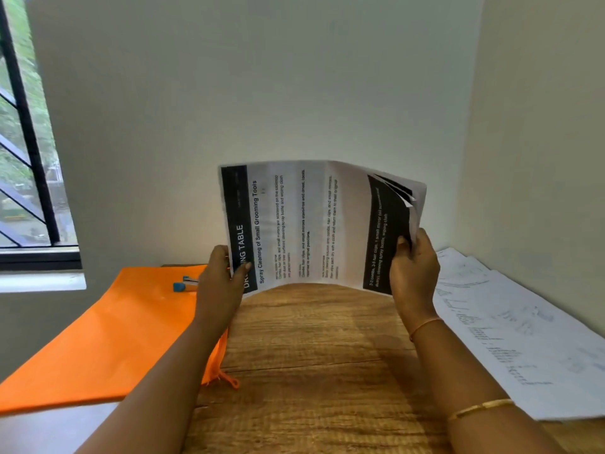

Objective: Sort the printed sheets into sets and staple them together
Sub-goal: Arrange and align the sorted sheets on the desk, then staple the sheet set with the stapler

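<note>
Sorting seemed underway and stapling not begun: the left hand [221, 280] pinched one end of the stack [304, 224] and the right hand [412, 267] gripped its fanned end, holding it upright above the tabletop [311, 355], while the stapler [186, 284] lay on the pouch [114, 339] and loose sheets [523, 322] lay at the right. The stapler was half hidden by the left hand, and the loose sheets' print was unreadable.

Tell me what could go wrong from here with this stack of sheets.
1. The sheets fan apart at the corner the right hand pinches; a page could slip or be missed by the staple.
2. The left hand grips only the other lower corner, so the bowed stack may flop or crease.
3. The stapler lies off on the orange pouch; reaching for it likely means a one-handed hold.
</note>
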A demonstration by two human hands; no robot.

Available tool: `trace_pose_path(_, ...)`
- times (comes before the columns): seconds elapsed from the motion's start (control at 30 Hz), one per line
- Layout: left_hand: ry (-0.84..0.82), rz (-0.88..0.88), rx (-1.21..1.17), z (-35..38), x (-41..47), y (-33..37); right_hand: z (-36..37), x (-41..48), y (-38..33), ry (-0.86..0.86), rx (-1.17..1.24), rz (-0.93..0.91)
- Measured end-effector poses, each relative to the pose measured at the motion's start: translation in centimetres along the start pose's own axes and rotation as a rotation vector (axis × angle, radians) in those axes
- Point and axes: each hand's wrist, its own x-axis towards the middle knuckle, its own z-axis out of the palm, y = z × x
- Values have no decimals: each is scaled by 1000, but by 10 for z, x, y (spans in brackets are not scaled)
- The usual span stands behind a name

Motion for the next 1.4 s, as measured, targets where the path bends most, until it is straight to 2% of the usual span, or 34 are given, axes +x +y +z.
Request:
trace_pose_path(0.07,-72,-10,81,3,-3,-3,1,-1,7,-28,-35,40)
trace_pose_path(0.17,-262,-93,237,9,-10,-11,4,-4,23,-132,-110,234)
trace_pose_path(0.23,-272,-126,231,11,-10,-14,4,-4,30,-141,-117,309)
trace_pose_path(0.43,-295,-157,190,12,-8,-14,3,-1,30,-120,-135,262)
trace_pose_path(0.57,-162,-163,78,7,-3,-15,-3,4,30,-77,-178,223)
trace_pose_path(0.67,-34,-217,-28,4,0,-16,-3,7,31,-123,-209,299)
trace_pose_path(0.77,-18,-282,-46,3,2,-19,-3,9,33,-194,-258,418)
trace_pose_path(0.9,-86,-385,44,5,3,-21,-4,8,40,-247,-358,533)
trace_pose_path(0.97,-92,-508,-131,5,2,-17,-4,9,44,-257,-399,587)
trace_pose_path(1.07,-54,-772,-664,2,4,-7,-5,11,48,-259,-444,663)
trace_pose_path(1.13,-12,-845,-771,-1,6,-5,-6,11,49,-261,-468,689)
trace_pose_path(1.4,-20,-897,-547,-3,1,1,-5,9,47,-264,-464,690)
